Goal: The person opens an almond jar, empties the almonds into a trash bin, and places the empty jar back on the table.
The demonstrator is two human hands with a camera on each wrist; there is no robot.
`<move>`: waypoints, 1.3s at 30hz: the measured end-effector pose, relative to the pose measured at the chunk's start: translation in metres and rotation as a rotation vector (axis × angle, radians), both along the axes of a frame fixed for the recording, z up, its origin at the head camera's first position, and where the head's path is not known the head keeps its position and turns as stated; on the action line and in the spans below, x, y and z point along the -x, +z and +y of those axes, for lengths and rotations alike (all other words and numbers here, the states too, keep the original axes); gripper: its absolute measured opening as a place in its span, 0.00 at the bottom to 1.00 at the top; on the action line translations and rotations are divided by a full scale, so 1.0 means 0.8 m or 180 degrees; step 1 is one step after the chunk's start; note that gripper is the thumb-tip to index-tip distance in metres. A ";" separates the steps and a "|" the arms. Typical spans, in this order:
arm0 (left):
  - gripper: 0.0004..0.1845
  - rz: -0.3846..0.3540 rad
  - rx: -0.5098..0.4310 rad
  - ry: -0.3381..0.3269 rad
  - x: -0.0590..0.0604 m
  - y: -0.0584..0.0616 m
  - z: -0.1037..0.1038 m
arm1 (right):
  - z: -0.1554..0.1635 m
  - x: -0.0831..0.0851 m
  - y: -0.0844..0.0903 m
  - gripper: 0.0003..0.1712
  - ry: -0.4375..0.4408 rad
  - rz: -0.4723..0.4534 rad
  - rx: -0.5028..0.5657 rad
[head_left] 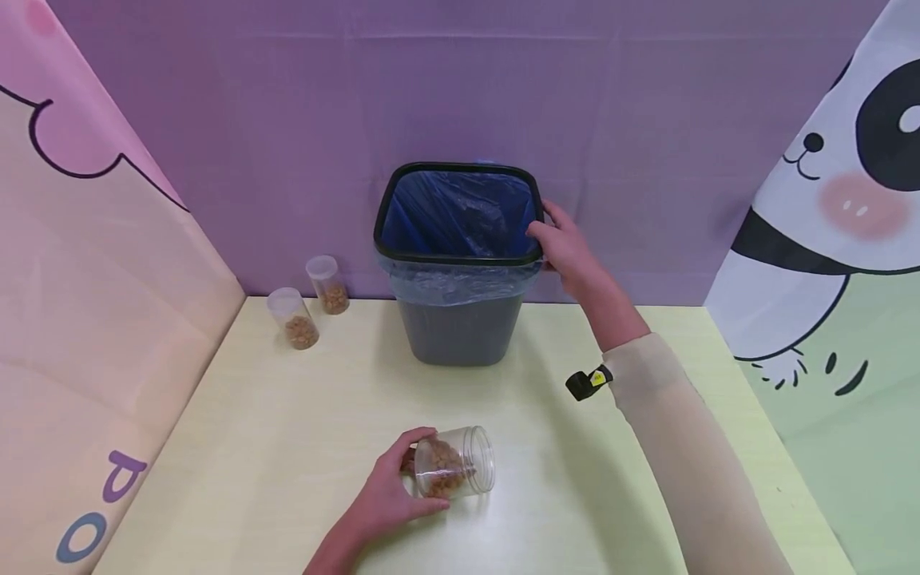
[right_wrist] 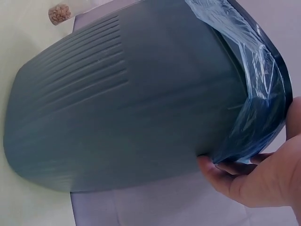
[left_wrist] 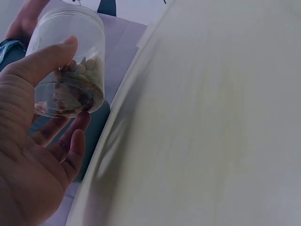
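My left hand (head_left: 388,493) grips a clear plastic jar (head_left: 453,461), thumb on one side and fingers on the other. The jar is tipped over with its lidless mouth pointing right, and small brown pieces (left_wrist: 77,77) lie inside near its base. At the back of the table stands a grey trash can (head_left: 460,327) with a black rim and a blue plastic bag (head_left: 460,212) lining it. My right hand (head_left: 568,243) holds the can at its right rim, thumb on top. In the right wrist view, the fingertips (right_wrist: 209,172) press on the bag's folded edge below the rim.
Two clear containers (head_left: 286,307) with brown pieces in the bottom stand left of the can, by the purple back cloth (head_left: 287,160). Printed cloths (head_left: 812,224) hang at both sides of the pale table (head_left: 287,407). A black device (head_left: 585,385) is strapped at the right sleeve.
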State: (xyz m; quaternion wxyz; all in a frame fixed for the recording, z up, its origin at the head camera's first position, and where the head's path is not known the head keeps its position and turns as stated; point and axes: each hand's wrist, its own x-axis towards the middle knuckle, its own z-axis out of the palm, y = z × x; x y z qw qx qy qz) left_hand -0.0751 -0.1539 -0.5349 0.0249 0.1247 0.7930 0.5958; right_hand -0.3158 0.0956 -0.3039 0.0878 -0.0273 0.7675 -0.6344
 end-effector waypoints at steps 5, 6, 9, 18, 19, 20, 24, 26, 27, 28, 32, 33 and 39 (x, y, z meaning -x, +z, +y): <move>0.51 0.0044 0.0175 0.0095 0.006 0.009 -0.011 | -0.009 0.001 0.001 0.36 0.0036 0.0016 -0.0058; 0.51 0.0062 0.0204 0.0118 0.007 0.010 -0.014 | -0.010 0.001 0.001 0.36 0.0039 0.0018 -0.0051; 0.51 0.0144 0.0273 0.0159 0.009 0.018 -0.023 | -0.014 0.001 -0.001 0.36 0.0011 -0.0010 -0.0023; 0.50 0.0320 0.0385 0.0147 0.023 0.069 -0.051 | -0.015 0.004 -0.006 0.37 -0.0129 0.0001 0.0191; 0.51 0.0303 0.0352 0.0148 0.025 0.074 -0.055 | -0.016 0.005 -0.006 0.37 -0.0132 0.0006 0.0192; 0.51 0.0297 0.0305 0.0148 0.027 0.080 -0.059 | -0.016 0.005 -0.006 0.36 -0.0135 0.0012 0.0187; 0.51 0.0353 0.0116 0.0158 0.036 0.101 -0.077 | -0.017 0.008 -0.007 0.37 -0.0165 0.0022 0.0168; 0.51 0.0444 0.0076 0.0167 0.041 0.111 -0.088 | -0.018 0.009 -0.007 0.37 -0.0181 0.0023 0.0163; 0.50 0.0501 0.0059 0.0156 0.044 0.117 -0.093 | -0.018 0.010 -0.007 0.37 -0.0186 0.0025 0.0161; 0.50 0.0564 0.0054 0.0136 0.047 0.123 -0.098 | -0.018 0.011 -0.007 0.38 -0.0196 0.0026 0.0174; 0.49 0.0779 0.0021 0.0001 0.058 0.149 -0.117 | -0.019 0.012 -0.006 0.37 -0.0215 0.0013 0.0173; 0.50 0.0814 0.0017 -0.0032 0.060 0.155 -0.121 | -0.019 0.012 -0.006 0.37 -0.0218 0.0004 0.0176; 0.51 0.0940 -0.0056 -0.0156 0.077 0.188 -0.140 | -0.017 0.010 -0.005 0.37 -0.0260 -0.0017 0.0183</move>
